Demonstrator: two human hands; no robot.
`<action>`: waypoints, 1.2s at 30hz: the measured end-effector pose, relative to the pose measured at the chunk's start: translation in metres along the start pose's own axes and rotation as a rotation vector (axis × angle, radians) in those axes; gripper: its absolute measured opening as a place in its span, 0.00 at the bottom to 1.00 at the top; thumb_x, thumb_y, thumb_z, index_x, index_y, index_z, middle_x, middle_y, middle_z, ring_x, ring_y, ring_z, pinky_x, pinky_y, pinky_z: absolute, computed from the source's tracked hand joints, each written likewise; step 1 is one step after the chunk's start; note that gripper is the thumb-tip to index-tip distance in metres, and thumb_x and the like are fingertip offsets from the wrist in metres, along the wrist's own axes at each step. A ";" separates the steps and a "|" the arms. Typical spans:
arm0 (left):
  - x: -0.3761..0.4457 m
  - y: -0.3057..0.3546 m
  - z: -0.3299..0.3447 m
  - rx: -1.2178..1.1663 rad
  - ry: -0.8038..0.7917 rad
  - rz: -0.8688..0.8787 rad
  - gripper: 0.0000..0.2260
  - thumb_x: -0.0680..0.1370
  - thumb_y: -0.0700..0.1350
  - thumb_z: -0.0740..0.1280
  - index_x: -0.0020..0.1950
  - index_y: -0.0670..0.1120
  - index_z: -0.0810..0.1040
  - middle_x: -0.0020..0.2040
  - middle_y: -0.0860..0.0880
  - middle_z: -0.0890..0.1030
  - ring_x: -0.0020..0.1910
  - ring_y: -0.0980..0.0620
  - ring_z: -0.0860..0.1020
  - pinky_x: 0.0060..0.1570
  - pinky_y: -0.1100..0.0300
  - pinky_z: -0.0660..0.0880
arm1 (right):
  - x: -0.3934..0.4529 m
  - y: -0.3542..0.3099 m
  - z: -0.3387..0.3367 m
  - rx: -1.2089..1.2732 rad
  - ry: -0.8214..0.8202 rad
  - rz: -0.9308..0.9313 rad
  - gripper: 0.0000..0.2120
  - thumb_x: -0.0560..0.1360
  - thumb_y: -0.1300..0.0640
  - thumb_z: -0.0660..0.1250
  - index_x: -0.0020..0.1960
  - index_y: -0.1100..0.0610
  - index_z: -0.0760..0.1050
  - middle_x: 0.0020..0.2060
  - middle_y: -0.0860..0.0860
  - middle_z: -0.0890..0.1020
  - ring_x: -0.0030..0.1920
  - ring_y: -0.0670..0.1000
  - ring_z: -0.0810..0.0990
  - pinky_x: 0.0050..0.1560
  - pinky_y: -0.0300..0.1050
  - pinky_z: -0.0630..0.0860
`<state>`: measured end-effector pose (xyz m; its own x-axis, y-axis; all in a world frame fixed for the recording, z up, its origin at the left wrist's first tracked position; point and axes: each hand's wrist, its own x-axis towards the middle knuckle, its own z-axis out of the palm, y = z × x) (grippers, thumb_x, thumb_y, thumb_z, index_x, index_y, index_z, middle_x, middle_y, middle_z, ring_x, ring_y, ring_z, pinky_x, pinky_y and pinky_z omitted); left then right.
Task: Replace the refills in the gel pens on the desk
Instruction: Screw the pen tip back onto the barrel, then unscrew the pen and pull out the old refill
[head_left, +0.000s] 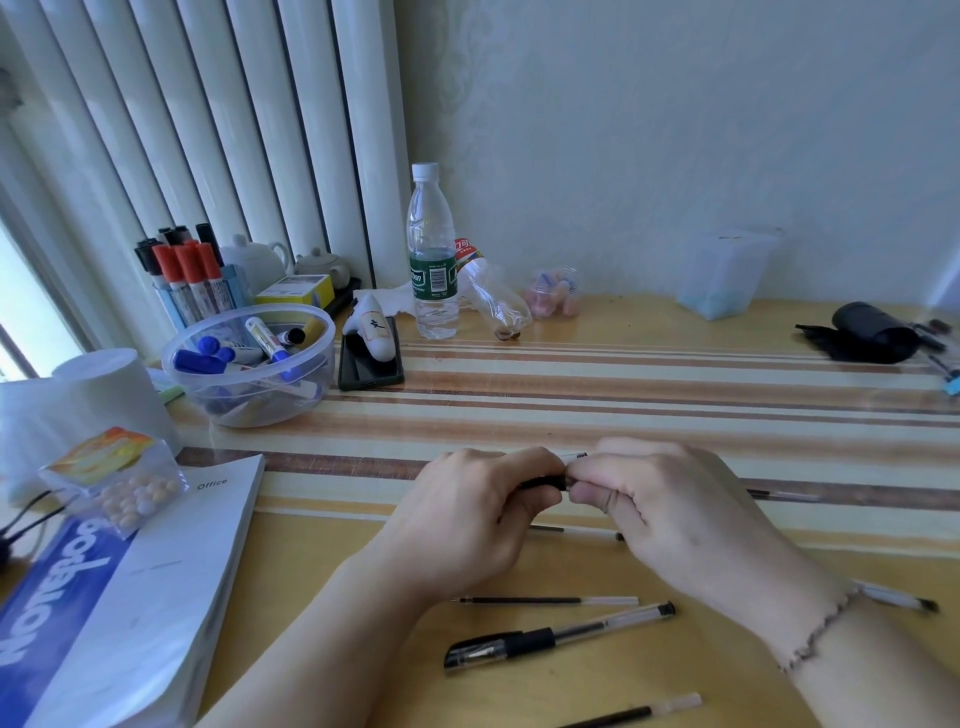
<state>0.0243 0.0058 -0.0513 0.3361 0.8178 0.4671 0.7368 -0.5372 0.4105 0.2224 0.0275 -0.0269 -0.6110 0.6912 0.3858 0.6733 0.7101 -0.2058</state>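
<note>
My left hand (470, 512) and my right hand (660, 506) meet over the desk's middle, both gripping one gel pen (545, 482). Its black grip shows between the fingers; the rest is hidden. A capped gel pen (558, 635) lies in front of my wrists. Loose refills lie around it: one just above it (545, 600), one at the bottom edge (631, 713), one under my hands (574, 531). Another pen (896, 596) pokes out beside my right wrist. A thin refill (779, 494) lies right of my right hand.
A white and blue notebook (156, 597) lies at front left with a candy packet (111, 478) on it. Behind stand a clear bowl of markers (249, 364), a phone (371, 364), a water bottle (432, 254). A black pouch (867, 332) sits far right.
</note>
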 end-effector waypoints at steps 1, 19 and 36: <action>0.000 0.000 0.000 0.000 0.003 -0.005 0.07 0.79 0.50 0.60 0.52 0.55 0.78 0.27 0.54 0.70 0.27 0.51 0.68 0.28 0.56 0.69 | 0.000 0.000 0.000 0.003 0.003 -0.006 0.10 0.78 0.50 0.61 0.39 0.47 0.77 0.31 0.42 0.72 0.32 0.46 0.72 0.28 0.36 0.66; -0.001 -0.007 -0.004 -0.077 0.084 -0.101 0.07 0.80 0.55 0.64 0.48 0.54 0.77 0.32 0.61 0.74 0.34 0.59 0.74 0.33 0.61 0.71 | -0.005 0.023 -0.007 0.097 0.069 0.125 0.16 0.78 0.44 0.55 0.40 0.47 0.78 0.31 0.39 0.78 0.33 0.40 0.76 0.32 0.41 0.73; 0.000 -0.002 -0.009 -0.374 0.102 -0.147 0.16 0.81 0.48 0.59 0.32 0.52 0.65 0.28 0.56 0.65 0.29 0.57 0.63 0.30 0.63 0.60 | 0.000 -0.002 0.004 0.108 0.475 -0.069 0.02 0.69 0.57 0.75 0.41 0.54 0.85 0.36 0.45 0.85 0.36 0.47 0.83 0.34 0.46 0.80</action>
<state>0.0180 0.0052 -0.0449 0.1701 0.8768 0.4498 0.5022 -0.4698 0.7260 0.2195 0.0262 -0.0301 -0.3781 0.5226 0.7641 0.5759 0.7790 -0.2478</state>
